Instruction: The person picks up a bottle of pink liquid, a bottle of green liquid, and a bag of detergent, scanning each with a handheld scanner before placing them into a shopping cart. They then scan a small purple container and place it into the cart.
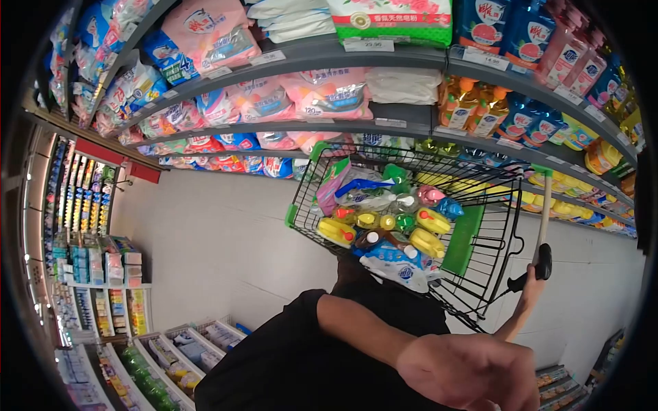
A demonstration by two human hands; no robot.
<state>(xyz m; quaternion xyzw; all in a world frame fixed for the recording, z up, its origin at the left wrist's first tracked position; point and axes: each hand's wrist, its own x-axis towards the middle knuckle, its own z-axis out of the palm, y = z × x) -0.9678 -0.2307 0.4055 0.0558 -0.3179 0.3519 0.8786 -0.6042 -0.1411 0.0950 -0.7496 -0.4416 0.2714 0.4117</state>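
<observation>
My left hand [469, 370] is raised close to the camera at the bottom right, its forearm crossing in front of my dark clothing. Its fingers are loosely bent and partly cut off by the frame edge; nothing shows in it. My right hand [529, 288] is closed around the black end of the shopping cart handle [546, 216], partly hidden behind it. The black wire shopping cart [497, 240] with green trim holds several yellow bottles [336, 231], a blue-and-white pack [404, 269], a purple-and-green bag [334, 186] and other bottles.
Shelves [411, 44] with pink packs [329, 94], orange pump bottles [460, 103] and blue bottles curve behind the cart. Grey tiled floor [212, 226] lies to the left. More stocked shelves [110, 288] stand at the far left, and low racks [164, 363] at the bottom left.
</observation>
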